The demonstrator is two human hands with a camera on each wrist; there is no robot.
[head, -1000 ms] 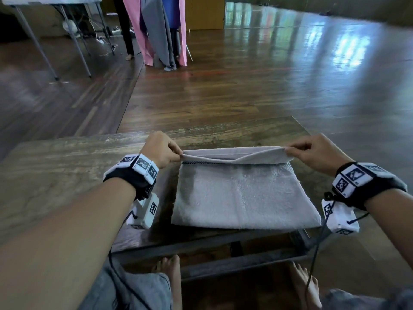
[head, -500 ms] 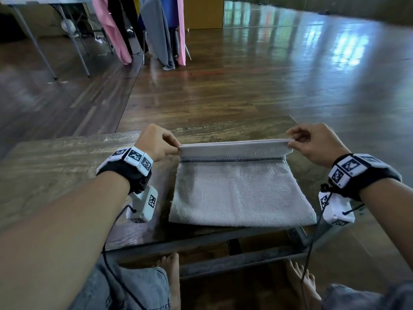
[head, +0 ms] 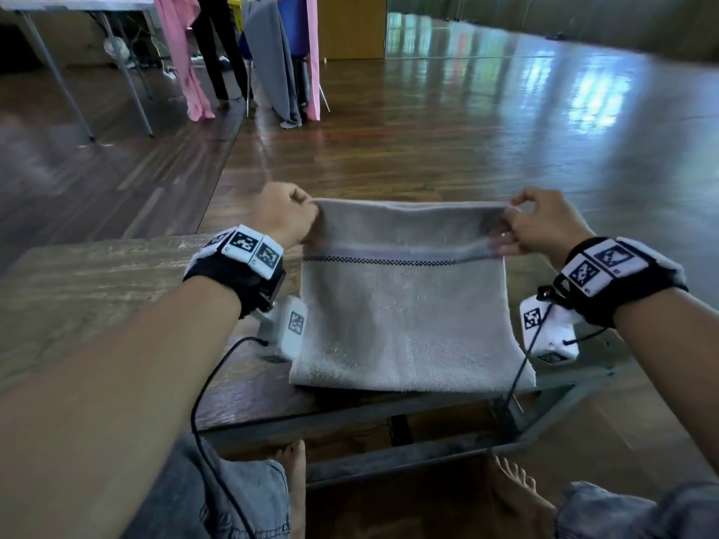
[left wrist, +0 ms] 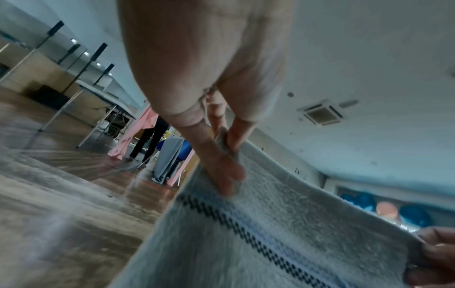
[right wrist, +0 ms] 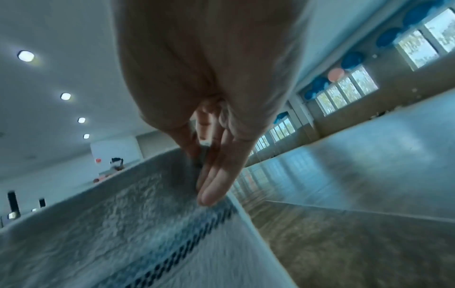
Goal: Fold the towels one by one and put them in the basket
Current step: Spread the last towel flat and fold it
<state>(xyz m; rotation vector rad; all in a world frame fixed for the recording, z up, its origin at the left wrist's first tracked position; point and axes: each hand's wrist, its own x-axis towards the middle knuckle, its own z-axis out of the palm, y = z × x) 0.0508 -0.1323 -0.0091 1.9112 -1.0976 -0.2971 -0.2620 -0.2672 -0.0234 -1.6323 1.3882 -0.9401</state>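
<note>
A grey towel (head: 408, 317) with a dark checked stripe is held up by its far edge above the wooden table (head: 97, 289); its near edge still lies on the table by the front rim. My left hand (head: 286, 215) pinches the far left corner of the towel (left wrist: 283, 224) between thumb and fingers. My right hand (head: 539, 221) pinches the far right corner of the towel (right wrist: 123, 224) the same way. The lifted part slopes up and away from me. No basket is in view.
The table's front edge and metal frame (head: 389, 418) sit just above my bare feet. Beyond the table lies a shiny wooden floor (head: 467, 130). Far left stand a folding table (head: 78, 5), hanging pink and grey cloths (head: 272, 60) and a person's legs (head: 218, 44).
Both hands have raised the towel's far edge higher off the table. The towel's top layer has gone from nearly flat to a steep slope, and the checked stripe now faces me.
</note>
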